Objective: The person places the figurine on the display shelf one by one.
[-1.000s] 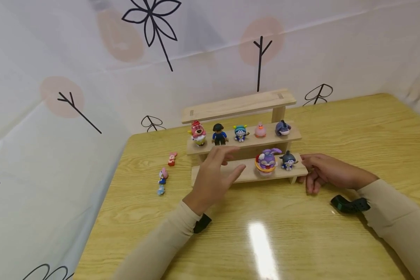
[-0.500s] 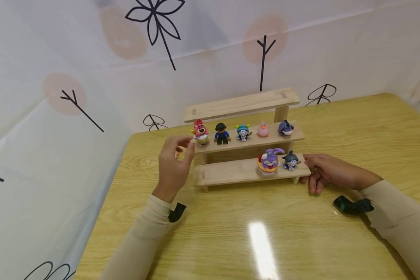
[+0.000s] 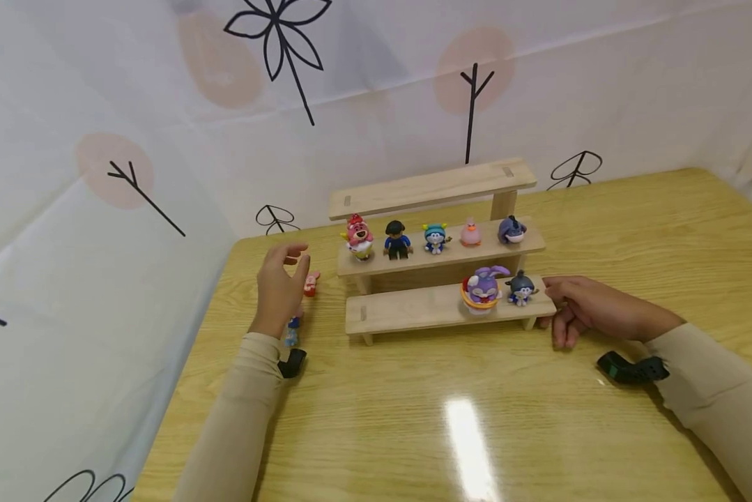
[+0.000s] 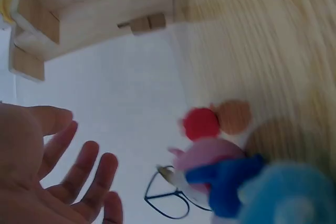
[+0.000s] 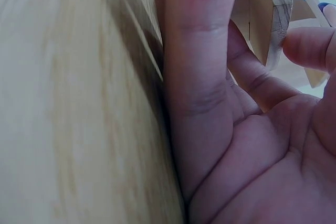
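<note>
My left hand (image 3: 279,286) hovers left of the stepped wooden shelf (image 3: 407,314), fingers loosely bent and holding nothing. Small toy figures stand by it: a pink-and-red one (image 3: 311,284), a light blue one (image 3: 291,336) and a dark blue one with a pink top (image 4: 226,182), which the hand partly hides in the head view. My right hand (image 3: 592,307) grips the right end of the lowest step, thumb (image 5: 310,48) against the board's end and other fingers low by the table. A purple rabbit figure (image 3: 482,287) and a dark-haired figure (image 3: 521,288) stand on that step.
Several figures line the middle step, from a pink bear (image 3: 359,238) to a grey-blue donkey (image 3: 511,230). The top step (image 3: 432,188) bears nothing. A patterned white cloth (image 3: 376,125) hangs behind the wooden table (image 3: 401,418).
My left hand has moved left from in front of the shelf, past its left end, to the loose figures. The right hand stays at the shelf's right end.
</note>
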Demonstrator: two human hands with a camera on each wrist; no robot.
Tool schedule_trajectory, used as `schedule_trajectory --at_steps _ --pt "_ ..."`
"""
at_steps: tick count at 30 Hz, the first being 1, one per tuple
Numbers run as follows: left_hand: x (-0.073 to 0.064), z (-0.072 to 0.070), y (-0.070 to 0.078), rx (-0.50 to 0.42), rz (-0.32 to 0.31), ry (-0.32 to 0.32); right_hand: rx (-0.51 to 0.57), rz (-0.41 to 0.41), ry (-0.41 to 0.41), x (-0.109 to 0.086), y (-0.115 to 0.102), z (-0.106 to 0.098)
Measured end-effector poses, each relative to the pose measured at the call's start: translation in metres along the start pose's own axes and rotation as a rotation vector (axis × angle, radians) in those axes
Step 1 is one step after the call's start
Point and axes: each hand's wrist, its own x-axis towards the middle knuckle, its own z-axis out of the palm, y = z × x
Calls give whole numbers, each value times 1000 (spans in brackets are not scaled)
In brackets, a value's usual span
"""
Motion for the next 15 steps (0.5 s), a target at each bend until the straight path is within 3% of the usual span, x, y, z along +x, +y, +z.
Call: schedule_trajectory --at_steps 3,10,15 --pt "2 -4 -9 37 -79 -96 1 -3 -5 0 0 -1" --pt "4 -9 -22 74 -262 -419 6 -17 -21 2 1 -3" --pt "4 -6 -30 94 -296 -514 12 -16 -22 2 3 -3"
